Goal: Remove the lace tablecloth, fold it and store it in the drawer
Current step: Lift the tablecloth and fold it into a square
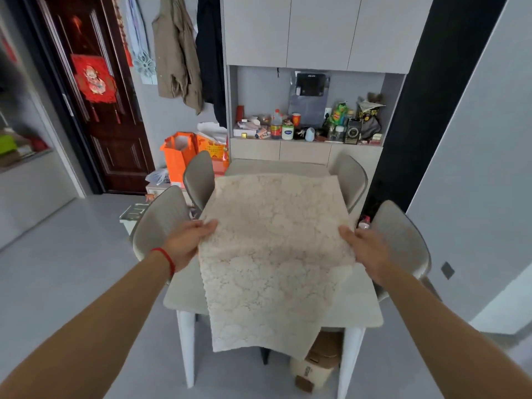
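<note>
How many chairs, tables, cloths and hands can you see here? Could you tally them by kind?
Chairs: 4
Table: 1
Lace tablecloth: 1
Hands: 2, left hand, right hand
Total: 8

Bright, even daylight — soft blur, edges bowed by wide-angle.

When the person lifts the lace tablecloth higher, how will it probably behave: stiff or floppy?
Probably floppy: the lace tablecloth sags between the left hand and right hand, and its near end hangs over the table edge. It looks thin, so likely light. It may slide off easily.
</note>
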Demonstrator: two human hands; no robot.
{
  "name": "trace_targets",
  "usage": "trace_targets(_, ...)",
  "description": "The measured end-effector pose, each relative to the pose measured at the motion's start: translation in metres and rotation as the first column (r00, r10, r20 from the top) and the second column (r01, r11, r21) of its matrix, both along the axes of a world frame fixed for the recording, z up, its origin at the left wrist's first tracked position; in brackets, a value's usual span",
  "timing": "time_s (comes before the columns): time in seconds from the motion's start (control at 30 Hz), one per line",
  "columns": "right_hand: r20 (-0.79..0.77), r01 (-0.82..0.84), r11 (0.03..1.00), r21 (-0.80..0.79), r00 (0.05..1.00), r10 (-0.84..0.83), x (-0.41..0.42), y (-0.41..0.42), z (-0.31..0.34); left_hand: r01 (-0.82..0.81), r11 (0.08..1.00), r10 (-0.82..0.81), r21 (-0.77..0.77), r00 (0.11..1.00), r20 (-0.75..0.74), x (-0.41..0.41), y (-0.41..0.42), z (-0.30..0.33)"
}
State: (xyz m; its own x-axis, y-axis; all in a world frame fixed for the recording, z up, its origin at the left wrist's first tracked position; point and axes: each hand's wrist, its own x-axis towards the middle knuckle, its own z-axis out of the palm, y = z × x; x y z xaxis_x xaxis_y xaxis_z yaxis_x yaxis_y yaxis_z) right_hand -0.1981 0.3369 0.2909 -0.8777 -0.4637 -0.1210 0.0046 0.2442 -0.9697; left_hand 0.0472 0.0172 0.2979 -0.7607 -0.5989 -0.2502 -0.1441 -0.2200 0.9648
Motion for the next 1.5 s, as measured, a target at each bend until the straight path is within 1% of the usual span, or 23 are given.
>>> trace_targets(0.07, 0.036, 0.057, 0.998, -0.033, 0.998, -0.055, 0.007, -0.004, -0.006, -0.040, 0.998, 0.040, 0.051, 0.999, 0.017, -0.004, 0.006, -0.009)
trace_targets(0.1, 0.107, 0.073, 0.990, -0.119, 0.992, -0.061, 0.008, -0.008, -0.001, -0.057, 0.995, 0.055, 0.080, 0.998, 0.024, -0.008, 0.006, -0.005)
trace_targets(0.2, 0.270, -0.034, 0.943, -0.330, 0.954, 0.129, 0.000, -0.005, 0.013, -0.081, 0.979, 0.082, 0.186, 0.997, -0.002, -0.016, 0.001, 0.023)
trace_targets(0.27, 0.245, -0.146, 0.965, -0.219, 0.949, 0.199, 0.002, 0.003, 0.011, -0.086, 0.982, 0.088, 0.166, 0.996, -0.004, -0.017, 0.000, 0.037)
trace_targets(0.33, 0.179, -0.146, 0.987, -0.071, 0.971, 0.157, 0.007, 0.008, -0.001, -0.089, 0.986, 0.087, 0.140, 0.996, 0.021, -0.016, 0.001, 0.038)
trace_targets(0.37, 0.162, -0.114, 0.992, -0.051, 0.979, 0.121, 0.010, 0.008, -0.007, -0.090, 0.985, 0.084, 0.147, 0.995, 0.045, -0.015, 0.003, 0.035)
trace_targets(0.5, 0.238, -0.029, 0.996, -0.084, 0.970, 0.048, 0.013, 0.003, -0.014, -0.104, 0.970, 0.085, 0.220, 0.992, 0.096, -0.016, 0.008, 0.035)
trace_targets(0.6, 0.309, 0.016, 0.986, -0.164, 0.950, 0.036, 0.008, -0.001, -0.006, 0.054, 0.962, -0.061, 0.266, 0.998, 0.017, -0.009, 0.004, 0.046)
trace_targets(0.7, 0.352, -0.138, 0.915, -0.379, 0.893, 0.280, -0.002, 0.009, 0.010, 0.152, 0.966, -0.152, 0.208, 0.988, -0.015, 0.004, -0.001, 0.048)
trace_targets(0.73, 0.312, -0.219, 0.907, -0.359, 0.888, 0.338, -0.004, 0.012, 0.014, 0.152, 0.969, -0.152, 0.196, 0.988, -0.011, 0.006, -0.001, 0.046)
trace_targets(0.8, 0.196, -0.290, 0.944, -0.155, 0.928, 0.317, -0.003, 0.013, 0.018, 0.139, 0.976, -0.143, 0.169, 0.990, 0.012, 0.006, -0.001, 0.047)
trace_targets(0.83, 0.165, -0.259, 0.961, -0.095, 0.948, 0.271, -0.004, 0.011, 0.019, 0.121, 0.980, -0.126, 0.156, 0.992, 0.018, 0.003, -0.002, 0.050)
trace_targets(0.87, 0.176, -0.220, 0.968, -0.119, 0.955, 0.238, -0.003, 0.008, 0.020, 0.095, 0.985, -0.096, 0.145, 0.995, 0.002, 0.001, -0.004, 0.054)
trace_targets(0.97, 0.314, -0.059, 0.932, -0.358, 0.932, 0.180, -0.003, -0.001, 0.030, 0.096, 0.994, -0.086, 0.052, 0.982, -0.169, -0.001, -0.006, 0.063)
trace_targets(1.03, 0.373, 0.002, 0.900, -0.435, 0.911, 0.178, -0.006, -0.006, 0.037, 0.181, 0.981, -0.187, -0.064, 0.977, -0.105, 0.004, 0.001, 0.052)
trace_targets(1.1, 0.355, -0.033, 0.872, -0.488, 0.906, 0.233, -0.009, -0.005, 0.042, 0.179, 0.978, -0.183, -0.105, 0.983, -0.031, 0.003, 0.007, 0.035)
trace_targets(1.17, 0.280, -0.127, 0.830, -0.544, 0.904, 0.322, -0.012, 0.002, 0.044, 0.093, 0.995, -0.096, -0.047, 0.993, -0.069, -0.001, 0.009, 0.029)
trace_targets(1.2, 0.242, -0.177, 0.845, -0.505, 0.910, 0.335, -0.012, 0.006, 0.042, 0.069, 0.998, -0.068, 0.003, 0.993, -0.099, -0.003, 0.009, 0.031)
trace_targets(1.27, 0.161, -0.231, 0.939, -0.254, 0.948, 0.276, -0.005, 0.010, 0.033, 0.039, 0.996, -0.028, 0.081, 0.990, -0.137, -0.007, 0.003, 0.042)
trace_targets(1.3, 0.115, -0.223, 0.966, -0.132, 0.964, 0.239, -0.003, 0.009, 0.028, 0.031, 0.993, -0.015, 0.110, 0.990, -0.140, -0.010, 0.001, 0.049)
trace_targets(1.33, 0.082, -0.180, 0.980, -0.081, 0.979, 0.186, -0.001, 0.006, 0.024, 0.032, 0.990, -0.012, 0.140, 0.990, -0.141, -0.012, -0.002, 0.056)
trace_targets(1.43, 0.157, -0.011, 0.985, -0.173, 0.987, 0.039, 0.005, -0.008, 0.025, 0.142, 0.959, -0.082, 0.244, 0.967, -0.240, -0.012, -0.011, 0.067)
trace_targets(1.5, 0.255, 0.034, 0.966, -0.255, 0.966, 0.033, 0.006, -0.014, 0.030, 0.244, 0.950, -0.193, 0.195, 0.950, -0.246, -0.005, -0.014, 0.062)
